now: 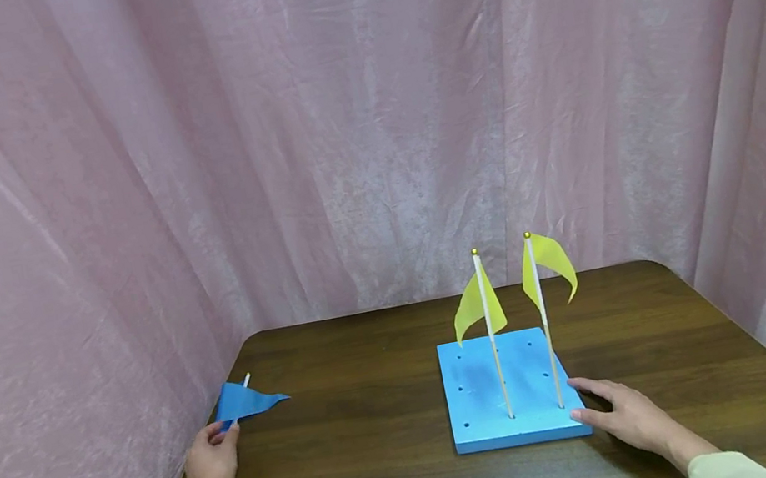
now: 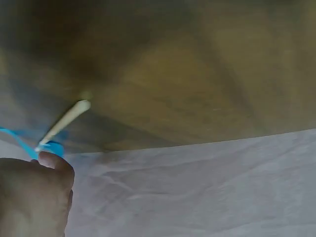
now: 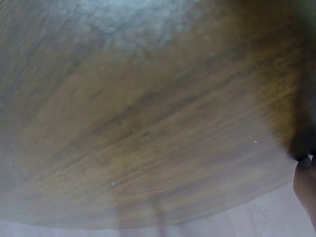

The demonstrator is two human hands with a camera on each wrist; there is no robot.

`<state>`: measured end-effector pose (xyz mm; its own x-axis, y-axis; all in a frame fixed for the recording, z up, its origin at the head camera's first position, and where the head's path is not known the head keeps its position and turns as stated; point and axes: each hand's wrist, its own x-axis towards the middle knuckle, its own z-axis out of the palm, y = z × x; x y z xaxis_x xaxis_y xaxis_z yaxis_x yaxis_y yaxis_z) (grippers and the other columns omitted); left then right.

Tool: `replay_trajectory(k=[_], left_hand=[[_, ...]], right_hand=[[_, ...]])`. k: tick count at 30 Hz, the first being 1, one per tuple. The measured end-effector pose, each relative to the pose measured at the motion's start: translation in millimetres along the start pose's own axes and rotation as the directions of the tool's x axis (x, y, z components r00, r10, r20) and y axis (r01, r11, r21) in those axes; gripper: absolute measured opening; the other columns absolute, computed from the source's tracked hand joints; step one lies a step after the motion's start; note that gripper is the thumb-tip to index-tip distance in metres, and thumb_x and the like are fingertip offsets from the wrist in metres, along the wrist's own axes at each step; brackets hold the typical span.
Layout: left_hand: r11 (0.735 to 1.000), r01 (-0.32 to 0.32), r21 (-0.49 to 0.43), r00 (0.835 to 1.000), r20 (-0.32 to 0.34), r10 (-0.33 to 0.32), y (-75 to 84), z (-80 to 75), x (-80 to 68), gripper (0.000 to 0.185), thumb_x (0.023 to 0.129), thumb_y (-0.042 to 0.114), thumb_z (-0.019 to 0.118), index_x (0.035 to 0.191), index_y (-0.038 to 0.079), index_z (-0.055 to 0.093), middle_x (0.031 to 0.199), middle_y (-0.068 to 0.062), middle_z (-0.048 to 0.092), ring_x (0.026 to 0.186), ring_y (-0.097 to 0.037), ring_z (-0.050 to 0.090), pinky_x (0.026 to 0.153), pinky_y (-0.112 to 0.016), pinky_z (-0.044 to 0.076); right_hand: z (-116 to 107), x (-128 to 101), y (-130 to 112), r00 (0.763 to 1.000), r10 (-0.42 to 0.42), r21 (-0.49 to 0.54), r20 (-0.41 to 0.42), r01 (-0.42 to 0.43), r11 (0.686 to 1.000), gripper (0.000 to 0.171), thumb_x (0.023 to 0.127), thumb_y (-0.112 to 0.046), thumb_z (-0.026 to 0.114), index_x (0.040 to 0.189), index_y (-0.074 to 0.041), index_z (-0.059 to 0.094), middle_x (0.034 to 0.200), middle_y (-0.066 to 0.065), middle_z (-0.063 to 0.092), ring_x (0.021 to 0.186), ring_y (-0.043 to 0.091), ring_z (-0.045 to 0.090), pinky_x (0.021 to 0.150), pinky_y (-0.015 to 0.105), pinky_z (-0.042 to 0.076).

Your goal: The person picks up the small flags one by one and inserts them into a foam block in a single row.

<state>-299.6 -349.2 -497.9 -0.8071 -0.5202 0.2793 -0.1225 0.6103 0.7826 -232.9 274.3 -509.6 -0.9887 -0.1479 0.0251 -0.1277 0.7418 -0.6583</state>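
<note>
Holds a pale stick (image 2: 64, 124) with blue material (image 2: 54, 148) in the left hand (image 2: 34, 195), low at left — slants up rightward before a brown tabletop (image 2: 197, 74) — with pale cloth (image 2: 197, 192) below.

Tbl (image 1: 360, 463) looks semi-gloss wood, curtain (image 1: 364, 124) sheeny cloth, bd (image 1: 482, 404) smooth
</note>
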Motion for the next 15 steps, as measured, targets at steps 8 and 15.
replay_trajectory(k=[8,15], left_hand=[[0.997,0.081,0.013,0.996,0.029,-0.082,-14.6,-8.2,-2.9,0.041,0.096,0.017,0.063,0.125,-0.011,0.055,0.116,-0.034,0.059,0.103,-0.048,0.056,0.089,-0.059,0.042],[0.988,0.150,0.039,0.987,0.052,-0.152,-20.5,-5.0,-1.4,0.043,0.093,0.015,0.065,0.125,-0.012,0.055,0.115,-0.034,0.059,0.102,-0.048,0.056,0.089,-0.058,0.041]], right_hand=[[-0.3,0.8,-1.0,1.000,0.003,-0.011,-0.005,-0.003,1.000,0.069,0.091,-0.051,0.066,0.143,-0.008,0.053,0.140,0.026,0.051,0.130,0.052,0.042,0.097,0.067,0.037],[-1.1,-1.0,-1.1,1.000,-0.001,0.000,0.001,0.001,1.000,0.068,0.092,-0.051,0.066,0.143,-0.008,0.053,0.141,0.026,0.051,0.130,0.052,0.042,0.097,0.067,0.038]])
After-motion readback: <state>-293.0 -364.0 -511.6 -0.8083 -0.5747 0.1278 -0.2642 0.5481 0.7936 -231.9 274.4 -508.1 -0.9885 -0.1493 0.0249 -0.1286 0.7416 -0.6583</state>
